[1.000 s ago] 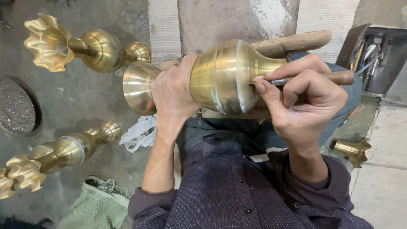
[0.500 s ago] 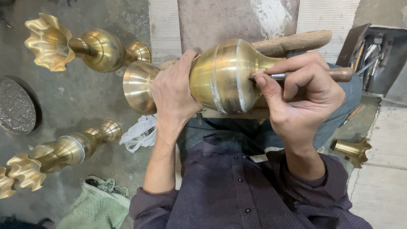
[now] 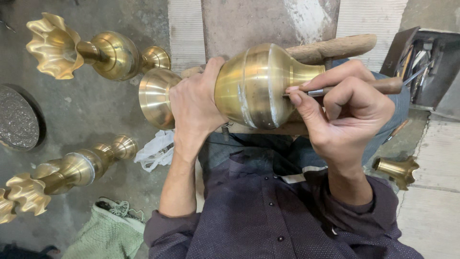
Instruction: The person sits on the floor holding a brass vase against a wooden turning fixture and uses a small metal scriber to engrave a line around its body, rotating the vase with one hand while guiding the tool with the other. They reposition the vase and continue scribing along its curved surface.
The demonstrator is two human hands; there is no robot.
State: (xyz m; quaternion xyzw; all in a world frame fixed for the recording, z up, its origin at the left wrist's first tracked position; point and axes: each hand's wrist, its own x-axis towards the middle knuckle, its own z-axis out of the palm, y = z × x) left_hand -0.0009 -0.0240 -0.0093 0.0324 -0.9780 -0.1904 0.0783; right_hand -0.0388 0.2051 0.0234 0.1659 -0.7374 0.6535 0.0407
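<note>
A shiny brass vase (image 3: 254,86) lies on its side across a wooden rest (image 3: 335,47) in front of me. My left hand (image 3: 194,108) wraps over the vase near its flared foot and holds it steady. My right hand (image 3: 345,110) grips a wooden-handled engraving tool (image 3: 378,86) like a pen. The tool's metal tip touches the vase's belly near the neck. Faint scratch lines show on the brass below the tip.
Two fluted brass vases (image 3: 91,50) (image 3: 62,175) lie on the grey floor at left, beside a dark embossed round plate (image 3: 17,122). A white rag (image 3: 155,151) and green cloth (image 3: 105,235) lie nearby. A tool box (image 3: 426,67) and small brass piece (image 3: 397,170) sit right.
My right hand has shifted slightly along the vase with the tool tip still on the brass. My left hand keeps the same hold.
</note>
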